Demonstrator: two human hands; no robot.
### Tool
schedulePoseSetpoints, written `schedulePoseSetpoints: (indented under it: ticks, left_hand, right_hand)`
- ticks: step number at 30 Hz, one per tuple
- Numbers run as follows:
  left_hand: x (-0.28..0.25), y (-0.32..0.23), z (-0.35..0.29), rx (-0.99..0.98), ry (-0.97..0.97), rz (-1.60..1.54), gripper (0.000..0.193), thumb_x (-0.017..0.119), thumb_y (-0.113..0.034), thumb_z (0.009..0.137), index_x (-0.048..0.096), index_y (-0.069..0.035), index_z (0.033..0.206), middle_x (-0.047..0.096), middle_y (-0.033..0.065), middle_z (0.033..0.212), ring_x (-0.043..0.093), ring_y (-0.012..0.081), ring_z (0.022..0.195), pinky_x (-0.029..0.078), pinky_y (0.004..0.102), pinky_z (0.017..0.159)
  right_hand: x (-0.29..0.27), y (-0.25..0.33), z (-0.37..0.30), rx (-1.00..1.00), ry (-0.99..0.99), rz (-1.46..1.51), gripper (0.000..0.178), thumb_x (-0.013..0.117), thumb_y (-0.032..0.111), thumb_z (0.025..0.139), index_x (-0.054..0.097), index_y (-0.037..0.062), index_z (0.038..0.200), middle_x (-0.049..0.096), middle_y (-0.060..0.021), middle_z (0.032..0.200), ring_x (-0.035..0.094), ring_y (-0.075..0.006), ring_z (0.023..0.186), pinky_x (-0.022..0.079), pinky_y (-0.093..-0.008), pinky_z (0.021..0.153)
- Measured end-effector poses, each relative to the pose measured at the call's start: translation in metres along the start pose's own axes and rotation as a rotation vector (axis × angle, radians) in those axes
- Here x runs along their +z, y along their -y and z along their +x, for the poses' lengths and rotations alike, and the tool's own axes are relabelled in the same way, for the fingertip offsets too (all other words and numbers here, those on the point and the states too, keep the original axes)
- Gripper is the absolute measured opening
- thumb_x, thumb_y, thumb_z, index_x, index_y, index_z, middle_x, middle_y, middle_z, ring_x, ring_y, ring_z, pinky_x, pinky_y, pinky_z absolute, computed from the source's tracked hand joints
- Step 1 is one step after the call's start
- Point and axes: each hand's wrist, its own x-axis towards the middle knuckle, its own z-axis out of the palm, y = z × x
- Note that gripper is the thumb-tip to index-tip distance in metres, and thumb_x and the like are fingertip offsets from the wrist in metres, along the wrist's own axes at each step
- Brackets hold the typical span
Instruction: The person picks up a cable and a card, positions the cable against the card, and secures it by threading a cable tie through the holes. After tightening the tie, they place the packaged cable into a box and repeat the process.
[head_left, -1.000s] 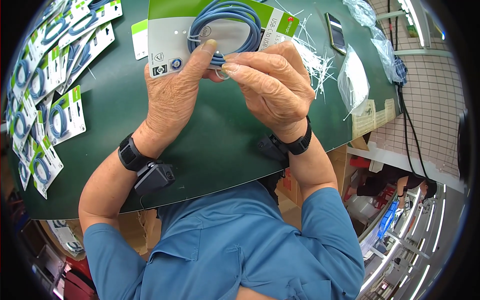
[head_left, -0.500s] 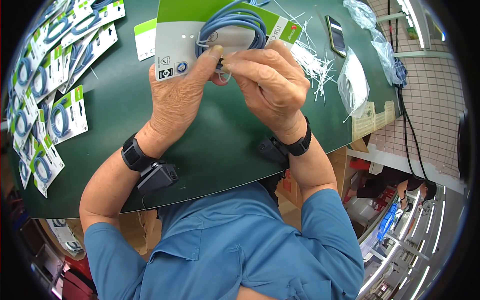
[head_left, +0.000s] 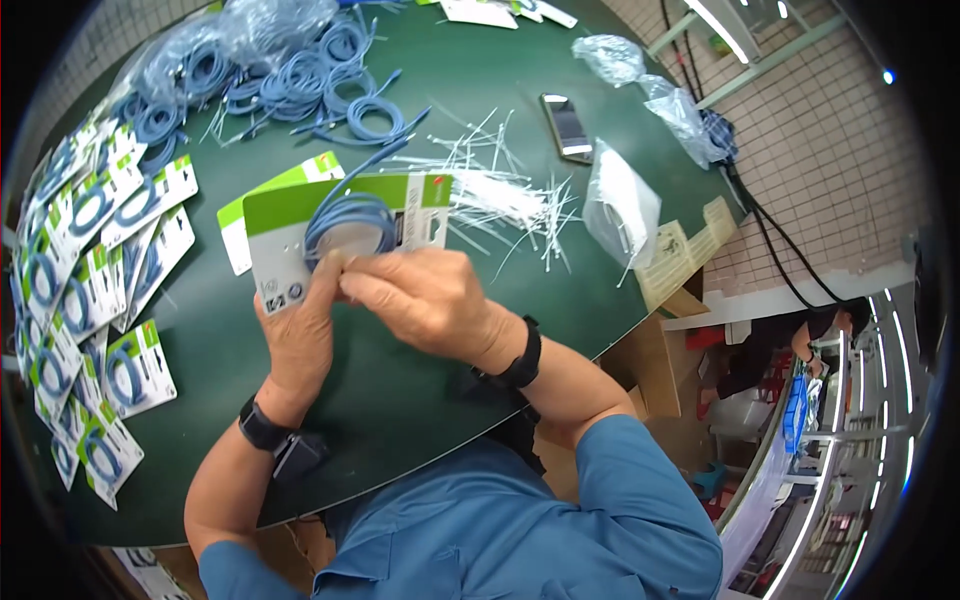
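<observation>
1. Our view of the bench has swung: more of its far side shows, and our hands sit lower and further left. They still meet at one spot, so the handwork there looks unfinished.
2. On our left spreads the pile of packed cards, apart from our hands.
3. The heap of loose cables has come into view on the far side.
4. We hold the card up, overlapping a spare card behind it.
5. Our left hand grips the card, thumb at the lower edge of the coil. Our right hand has its grip pinched closed beside that thumb; blur hides what, if anything, it pinches.
6. The coil lies against the card's front, one end sticking past the top edge.
7. The phone lies well clear.
8. Loose ties scatter just right of the card, the nearest clutter.
</observation>
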Motion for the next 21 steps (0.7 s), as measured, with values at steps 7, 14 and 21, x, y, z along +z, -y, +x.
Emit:
schedulePoseSetpoints:
  ticks: [7, 14, 21]
  left_hand:
    - [0.009, -0.008, 0.003, -0.023, 0.000, -0.072, 0.017, 0.071, -0.009, 0.097, 0.069, 0.001, 0.111, 0.072, 0.0054, 0.097, 0.067, 0.0117, 0.077, 0.055, 0.0266, 0.062]
    - [0.002, 0.001, 0.004, -0.105, 0.006, -0.133, 0.023, 0.070, -0.009, 0.097, 0.065, 0.001, 0.118, 0.071, 0.0070, 0.100, 0.067, 0.0136, 0.078, 0.055, 0.0266, 0.057]
    - [-0.008, 0.000, 0.013, -0.131, -0.021, -0.094, 0.028, 0.068, -0.008, 0.098, 0.060, -0.001, 0.124, 0.069, 0.0070, 0.103, 0.066, 0.0136, 0.078, 0.054, 0.0269, 0.056]
  right_hand:
    - [-0.001, 0.001, 0.003, 0.059, -0.083, 0.006, 0.030, 0.077, 0.003, 0.074, 0.071, 0.0056, 0.104, 0.073, -0.0082, 0.099, 0.072, -0.0242, 0.075, 0.058, -0.0344, 0.059]
    - [-0.004, 0.001, 0.004, 0.179, 0.015, 0.069, 0.029, 0.076, 0.002, 0.074, 0.072, 0.0071, 0.102, 0.070, -0.0068, 0.102, 0.071, -0.0255, 0.074, 0.058, -0.0344, 0.059]
    - [-0.011, -0.006, 0.011, 0.079, -0.211, 0.149, 0.022, 0.073, 0.001, 0.080, 0.072, 0.0069, 0.101, 0.072, -0.0074, 0.100, 0.073, -0.0256, 0.081, 0.060, -0.0342, 0.066]
